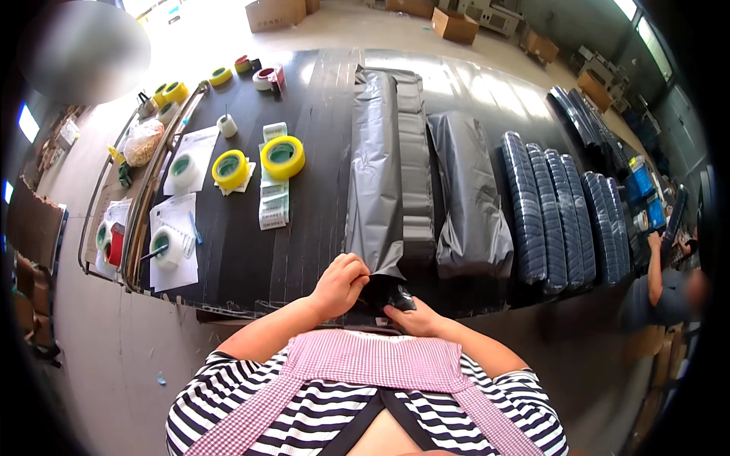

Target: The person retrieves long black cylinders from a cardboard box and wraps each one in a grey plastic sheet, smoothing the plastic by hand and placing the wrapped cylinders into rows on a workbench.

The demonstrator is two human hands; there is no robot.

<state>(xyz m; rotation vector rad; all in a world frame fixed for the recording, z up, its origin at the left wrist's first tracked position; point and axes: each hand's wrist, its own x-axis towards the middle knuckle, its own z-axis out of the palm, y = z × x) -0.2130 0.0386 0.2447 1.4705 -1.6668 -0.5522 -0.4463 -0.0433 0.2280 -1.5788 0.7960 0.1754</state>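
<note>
A long grey plastic mailing bag (372, 167) lies lengthwise on the black table in front of me, its near end at the table's front edge. My left hand (340, 287) is closed, pinching the bag's near left edge beside its opening. At that opening a shiny black plastic-wrapped bundle (401, 296) sticks out toward me. My right hand (417, 317) grips the bundle's end, the thumb along its side; most of the fingers are hidden. How far the bundle reaches inside the bag is hidden. More flat grey bags (414, 159) lie along the right side, partly under it.
Right of the bags lie a filled grey bag (471, 197) and several film-wrapped dark rolls (525, 209). Yellow tape rolls (282, 157), label strips (274, 207), papers (196, 254) and a white bottle (226, 126) occupy the left. A metal rail (144, 205) edges the table; another person (661, 292) works far right.
</note>
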